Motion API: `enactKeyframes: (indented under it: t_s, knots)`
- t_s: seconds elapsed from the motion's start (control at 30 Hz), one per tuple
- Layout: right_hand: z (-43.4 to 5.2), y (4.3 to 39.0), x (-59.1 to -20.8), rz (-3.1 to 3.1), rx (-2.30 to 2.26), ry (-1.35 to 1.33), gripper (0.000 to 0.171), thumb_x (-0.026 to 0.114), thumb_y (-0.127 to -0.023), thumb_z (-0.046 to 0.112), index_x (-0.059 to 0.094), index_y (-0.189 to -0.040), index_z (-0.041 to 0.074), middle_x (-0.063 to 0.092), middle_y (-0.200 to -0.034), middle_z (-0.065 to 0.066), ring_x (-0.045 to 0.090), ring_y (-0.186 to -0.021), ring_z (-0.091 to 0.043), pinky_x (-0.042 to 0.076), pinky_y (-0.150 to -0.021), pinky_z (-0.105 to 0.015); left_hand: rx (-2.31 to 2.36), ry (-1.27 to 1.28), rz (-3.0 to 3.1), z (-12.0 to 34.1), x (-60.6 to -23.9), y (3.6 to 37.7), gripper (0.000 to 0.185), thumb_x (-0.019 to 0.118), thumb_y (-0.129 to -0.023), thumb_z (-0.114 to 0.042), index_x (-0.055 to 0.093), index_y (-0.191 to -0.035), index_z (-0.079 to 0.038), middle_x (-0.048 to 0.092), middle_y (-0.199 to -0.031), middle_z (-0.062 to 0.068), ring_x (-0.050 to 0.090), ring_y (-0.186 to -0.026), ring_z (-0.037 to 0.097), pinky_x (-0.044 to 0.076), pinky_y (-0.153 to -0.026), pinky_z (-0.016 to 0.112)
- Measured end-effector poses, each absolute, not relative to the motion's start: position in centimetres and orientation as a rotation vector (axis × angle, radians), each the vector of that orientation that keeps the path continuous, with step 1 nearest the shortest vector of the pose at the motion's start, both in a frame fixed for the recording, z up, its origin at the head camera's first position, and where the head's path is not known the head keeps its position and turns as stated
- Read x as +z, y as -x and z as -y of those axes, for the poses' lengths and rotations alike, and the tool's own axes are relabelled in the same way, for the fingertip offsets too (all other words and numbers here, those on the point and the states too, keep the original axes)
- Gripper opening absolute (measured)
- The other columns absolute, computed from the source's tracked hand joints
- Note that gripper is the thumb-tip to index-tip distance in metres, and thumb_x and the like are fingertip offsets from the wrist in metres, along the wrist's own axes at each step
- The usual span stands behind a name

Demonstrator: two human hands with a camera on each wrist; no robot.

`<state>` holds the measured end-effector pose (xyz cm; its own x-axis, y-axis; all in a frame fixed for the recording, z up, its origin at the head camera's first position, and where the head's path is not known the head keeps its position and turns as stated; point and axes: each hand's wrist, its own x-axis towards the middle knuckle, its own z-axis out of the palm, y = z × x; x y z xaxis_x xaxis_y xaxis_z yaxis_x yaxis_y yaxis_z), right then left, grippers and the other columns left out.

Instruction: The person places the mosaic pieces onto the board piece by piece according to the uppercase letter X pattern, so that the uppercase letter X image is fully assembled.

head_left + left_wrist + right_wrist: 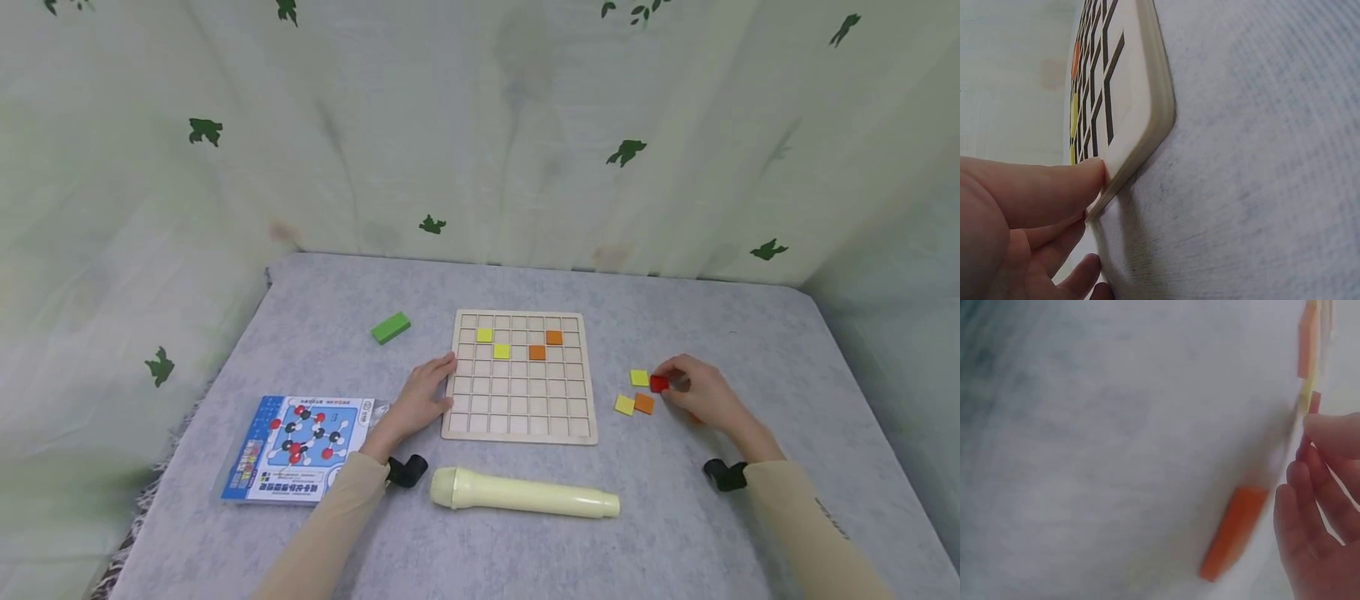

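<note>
**Hands at grid board and loose tiles**

Left hand rests against the left edge of the wooden grid board, fingers straight, thumb tip pressed on the board's rim in the left wrist view; nothing grasped. Right hand pinches a red tile at the board's 3 o'clock. Touching the red tile at its 10 o'clock is a yellow tile; orange tile and second yellow tile lie just beside, at its 7 o'clock. Board holds two yellow and two orange tiles in upper rows. Cream tube at the board's 6 o'clock, booklet at 8 o'clock, green block at 10 o'clock, all on the grey tabletop.
</note>
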<state>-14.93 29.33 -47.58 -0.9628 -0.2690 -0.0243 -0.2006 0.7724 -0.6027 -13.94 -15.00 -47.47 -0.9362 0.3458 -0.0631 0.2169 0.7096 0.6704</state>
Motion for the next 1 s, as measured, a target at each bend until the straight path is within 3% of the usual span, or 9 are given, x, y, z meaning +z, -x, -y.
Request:
enactKeyframes:
  t_s: [0.2,0.7,1.0]
  knots:
    - [-26.6,15.6,-46.4,-2.818,-1.034,0.396,0.024,0.067,-0.085,0.001,0.063,-0.108,-0.001,0.061,-0.105,-0.014,0.057,-0.093,-0.03,0.052,-0.082,-0.047,1.024,-0.447,-2.73,15.1,-47.7,14.1,0.06,0.061,-0.088,0.001,0.037,-0.143,0.006,0.03,-0.152,0.018,0.023,-0.139,0.037,0.02,-0.113,0.047]
    - [-13.4,18.3,-46.3,-2.685,-1.053,0.691,0.019,0.068,-0.084,0.002,0.066,-0.103,0.003,0.061,-0.098,-0.004,0.056,-0.091,-0.021,0.051,-0.08,-0.036,1.031,-0.463,-2.722,14.8,-47.4,14.0,0.06,0.061,-0.089,0.0,0.036,-0.143,0.006,0.03,-0.152,0.018,0.022,-0.139,0.036,0.019,-0.113,0.048]
    - [-10.1,19.6,-46.7,-2.723,-0.846,0.751,0.021,0.066,-0.08,-0.002,0.067,-0.1,0.007,0.058,-0.092,0.0,0.051,-0.082,-0.017,0.047,-0.075,-0.031,1.031,-0.463,-2.736,15.0,-47.7,14.0,0.06,0.061,-0.088,0.0,0.036,-0.143,0.007,0.03,-0.152,0.018,0.023,-0.139,0.037,0.018,-0.113,0.048]
